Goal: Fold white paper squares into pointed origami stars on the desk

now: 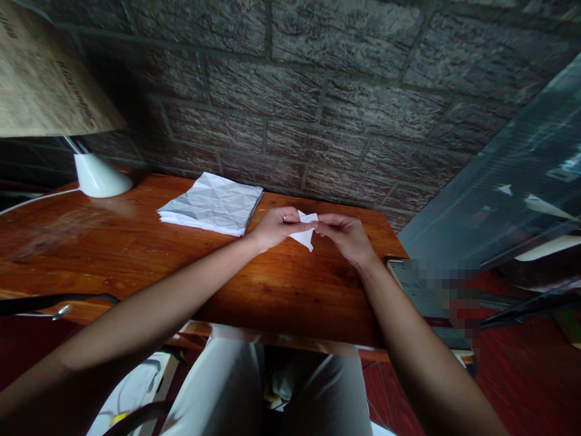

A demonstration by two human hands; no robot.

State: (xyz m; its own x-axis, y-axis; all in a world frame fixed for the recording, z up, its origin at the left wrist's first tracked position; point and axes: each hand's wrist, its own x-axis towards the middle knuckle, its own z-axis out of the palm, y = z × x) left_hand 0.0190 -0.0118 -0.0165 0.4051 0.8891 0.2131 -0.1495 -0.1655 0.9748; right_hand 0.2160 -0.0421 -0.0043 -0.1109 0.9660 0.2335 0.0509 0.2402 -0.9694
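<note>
A small folded piece of white paper (302, 238) is held between my two hands above the wooden table. My left hand (278, 227), with a ring on one finger, pinches it from the left, thumb across its front. From the right, my right hand (344, 233) grips its upper right edge between thumb and fingertips. One narrow point of the paper hangs down below the left thumb. Fingers cover part of the folds. Just left of my left hand lies a stack of creased white paper sheets (211, 203).
On the wooden table (290, 290), a lamp with a white base (100, 175) and a printed shade (49, 79) stands at the left. A brick wall (290, 103) rises behind. Beyond the right edge are a device with a digit display (411, 284) and a translucent panel (481, 181).
</note>
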